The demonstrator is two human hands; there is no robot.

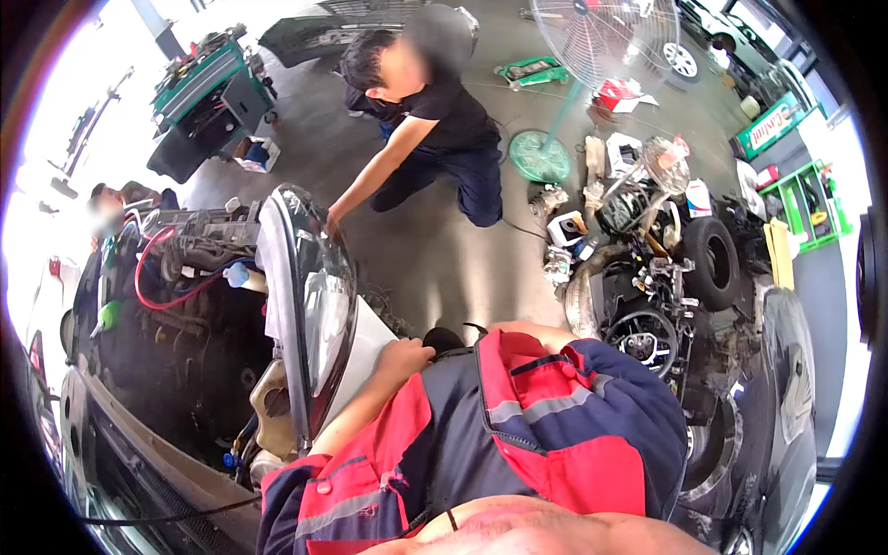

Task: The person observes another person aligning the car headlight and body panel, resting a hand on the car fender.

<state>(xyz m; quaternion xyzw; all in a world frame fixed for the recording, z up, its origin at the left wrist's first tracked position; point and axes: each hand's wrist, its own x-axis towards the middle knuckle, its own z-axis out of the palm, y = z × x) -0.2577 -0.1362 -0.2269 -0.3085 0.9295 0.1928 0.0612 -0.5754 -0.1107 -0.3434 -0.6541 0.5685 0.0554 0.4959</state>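
My left hand (404,358) is closed, fingers curled, next to a white panel (363,347) below the car's headlight (324,319). What it holds, if anything, is hidden. Close to its fingertips is a dark rounded thing (444,340) that I cannot identify. Of my right arm, only a strip of bare forearm (535,333) shows past the jacket; the hand itself is out of sight. Across the headlight a crouching co-worker (453,120) rests a hand (334,222) on its far end.
An engine bay (185,324) with a red hose (148,277) lies at left. A standing fan (541,155) is ahead. Car parts, a steering wheel (643,340) and a tyre (712,264) crowd the floor at right. A tool cart (208,88) stands far left.
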